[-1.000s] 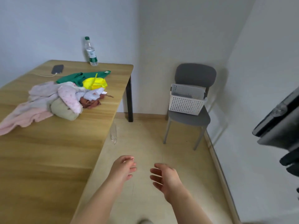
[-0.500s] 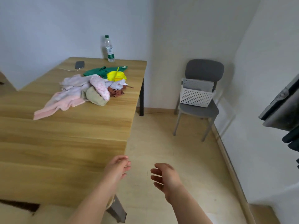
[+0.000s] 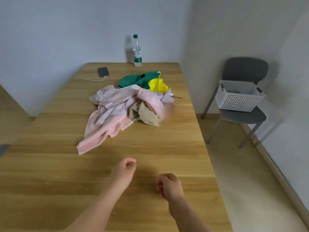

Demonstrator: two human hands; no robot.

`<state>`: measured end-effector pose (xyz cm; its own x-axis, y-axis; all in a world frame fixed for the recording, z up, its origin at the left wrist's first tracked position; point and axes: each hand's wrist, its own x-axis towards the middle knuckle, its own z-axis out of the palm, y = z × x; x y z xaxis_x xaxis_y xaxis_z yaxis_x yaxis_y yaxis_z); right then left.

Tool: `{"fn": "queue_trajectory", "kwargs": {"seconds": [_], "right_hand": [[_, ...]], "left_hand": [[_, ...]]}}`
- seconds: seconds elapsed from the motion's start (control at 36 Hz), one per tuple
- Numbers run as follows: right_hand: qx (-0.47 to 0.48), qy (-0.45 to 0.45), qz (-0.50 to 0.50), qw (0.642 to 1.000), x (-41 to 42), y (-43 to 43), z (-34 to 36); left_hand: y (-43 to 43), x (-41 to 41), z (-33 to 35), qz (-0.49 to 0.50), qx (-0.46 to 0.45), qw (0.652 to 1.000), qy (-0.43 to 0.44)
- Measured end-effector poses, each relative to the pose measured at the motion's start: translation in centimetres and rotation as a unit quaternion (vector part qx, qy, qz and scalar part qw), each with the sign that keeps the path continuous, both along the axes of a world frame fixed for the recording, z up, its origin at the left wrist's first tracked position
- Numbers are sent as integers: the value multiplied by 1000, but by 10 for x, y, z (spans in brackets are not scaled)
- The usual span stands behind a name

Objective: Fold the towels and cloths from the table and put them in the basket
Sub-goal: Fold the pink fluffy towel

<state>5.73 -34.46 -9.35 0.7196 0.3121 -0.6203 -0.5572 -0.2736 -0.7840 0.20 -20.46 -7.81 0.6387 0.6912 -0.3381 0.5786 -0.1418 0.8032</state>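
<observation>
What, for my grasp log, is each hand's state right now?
Left hand: open, loosely curled, holding nothing.
Right hand: open, loosely curled, holding nothing.

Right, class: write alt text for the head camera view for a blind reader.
A pile of unfolded cloths lies on a wooden table, with a person's empty left hand and right hand above its near end. A white basket sits on a grey chair to the right; a water bottle and phone stand at the far end.

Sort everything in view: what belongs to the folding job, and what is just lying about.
Job: cloth pile, basket, table.
Lying about: bottle, phone, cable, chair.
</observation>
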Motion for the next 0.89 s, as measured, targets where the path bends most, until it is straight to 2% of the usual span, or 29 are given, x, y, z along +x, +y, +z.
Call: {"fn": "queue_trajectory", "kwargs": {"seconds": [0.08,0.17,0.25,0.33,0.39,0.44,0.5,0.53,0.61,0.69,0.81,0.89], "right_hand": [[-49,-41,14,998,-4,43,-10],[-120,-125,37,984,0,71,-16],[-172,-191,53,965,4,89,-23],[-254,-267,80,926,1,94,-36],[-288,-354,85,885,-5,92,-49],[-271,-463,67,842,-11,90,-59],[-248,-524,64,812,-14,87,-68],[-244,-543,64,801,-15,87,-71],[-237,-535,75,808,-17,83,-72],[-210,-558,82,799,-25,76,-73],[-219,-549,85,802,-47,65,-72],[-227,-544,64,805,-64,56,-71]], "left_hand": [[57,0,-8,-32,140,988,47],[107,6,-20,-63,274,957,76],[146,15,-33,-121,312,934,127],[160,19,-53,-139,309,924,176],[155,14,-69,-125,366,910,149],[147,9,-80,-105,432,893,62],[143,4,-88,-93,472,877,10],[143,1,-88,-89,473,877,5],[139,-7,-83,-79,446,891,-32],[131,-16,-85,-76,442,893,-44],[116,-37,-88,-121,447,883,-74],[101,-59,-87,-149,406,898,-86]]}}
